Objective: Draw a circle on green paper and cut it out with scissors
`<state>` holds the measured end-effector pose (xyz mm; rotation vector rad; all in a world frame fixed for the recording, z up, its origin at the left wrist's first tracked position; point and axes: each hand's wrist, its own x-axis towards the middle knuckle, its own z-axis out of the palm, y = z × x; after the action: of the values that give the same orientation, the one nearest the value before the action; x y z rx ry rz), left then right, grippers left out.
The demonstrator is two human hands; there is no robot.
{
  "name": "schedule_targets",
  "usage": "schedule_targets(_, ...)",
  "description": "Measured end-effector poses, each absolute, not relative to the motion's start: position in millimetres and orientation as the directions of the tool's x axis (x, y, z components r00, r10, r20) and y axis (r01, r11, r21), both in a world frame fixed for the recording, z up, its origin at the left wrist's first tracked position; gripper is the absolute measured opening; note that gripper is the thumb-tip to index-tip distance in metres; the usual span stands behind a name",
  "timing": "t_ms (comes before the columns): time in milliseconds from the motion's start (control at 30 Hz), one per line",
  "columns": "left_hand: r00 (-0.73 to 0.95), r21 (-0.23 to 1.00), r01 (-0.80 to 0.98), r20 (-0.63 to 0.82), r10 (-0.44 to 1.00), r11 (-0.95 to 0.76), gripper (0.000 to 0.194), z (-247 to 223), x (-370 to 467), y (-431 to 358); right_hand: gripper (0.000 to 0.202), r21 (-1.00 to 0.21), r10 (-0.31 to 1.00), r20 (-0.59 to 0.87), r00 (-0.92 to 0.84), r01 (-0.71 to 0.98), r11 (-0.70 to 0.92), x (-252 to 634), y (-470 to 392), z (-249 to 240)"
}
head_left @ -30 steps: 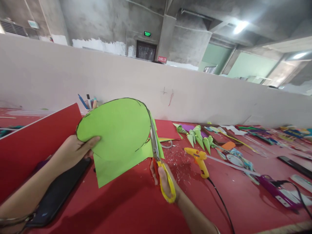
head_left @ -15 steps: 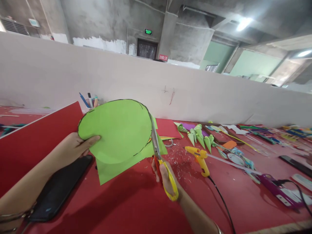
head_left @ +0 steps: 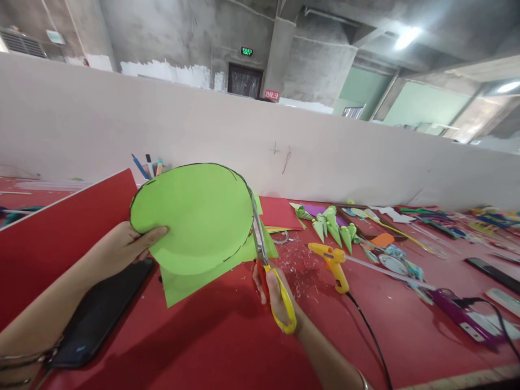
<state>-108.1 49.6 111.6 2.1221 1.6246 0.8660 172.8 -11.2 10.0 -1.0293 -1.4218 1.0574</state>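
Between thumb and fingers, my left hand [head_left: 132,241] pinches the left edge of a green sheet of paper [head_left: 195,216]. A dark drawn line runs along much of its rounded edge, and a squarer flap of green paper hangs below. My right hand [head_left: 272,290] is closed round the scissors [head_left: 260,244], which have one yellow and one red handle. Their blades point up along the right edge of the green paper and touch it. The paper is held up above the red table, and part of my right fingers is hidden behind the handles.
A yellow glue gun [head_left: 333,264] lies right of the scissors, near several green paper cones [head_left: 333,225]. A black phone [head_left: 101,314] lies under my left forearm. A red board [head_left: 69,238] leans at the left. A purple power strip [head_left: 467,317] sits at the right.
Hardly anything differs. The scissors and both hands hold almost the same place, and the green paper's upper edge sits very slightly higher.
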Motion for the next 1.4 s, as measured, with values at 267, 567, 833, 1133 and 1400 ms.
schedule_targets(267,0.213,0.597,0.737,0.240,0.947,-0.317,0.046,111,-106,44,0.038,-0.960,0.951,0.276,-0.136,0.019,0.281,175,-10,2)
schedule_targets(567,0.210,0.600,0.747,0.194,0.958,-0.285,0.049,114,-104,42,0.046,-0.953,0.960,0.268,-0.083,0.124,0.277,176,-9,7)
schedule_targets(833,0.192,0.594,0.769,0.138,0.972,-0.236,0.051,116,-106,42,0.049,-0.967,0.974,0.222,-0.044,0.121,0.226,172,-12,17)
schedule_targets(1133,0.198,0.587,0.775,0.128,0.972,-0.235,0.048,114,-118,49,0.037,-0.944,0.945,0.295,-0.143,0.110,0.312,177,-10,9)
schedule_targets(1400,0.228,0.562,0.797,0.056,0.972,-0.219,0.051,120,-118,46,0.041,-0.953,0.956,0.269,-0.120,0.107,0.282,180,-7,5)
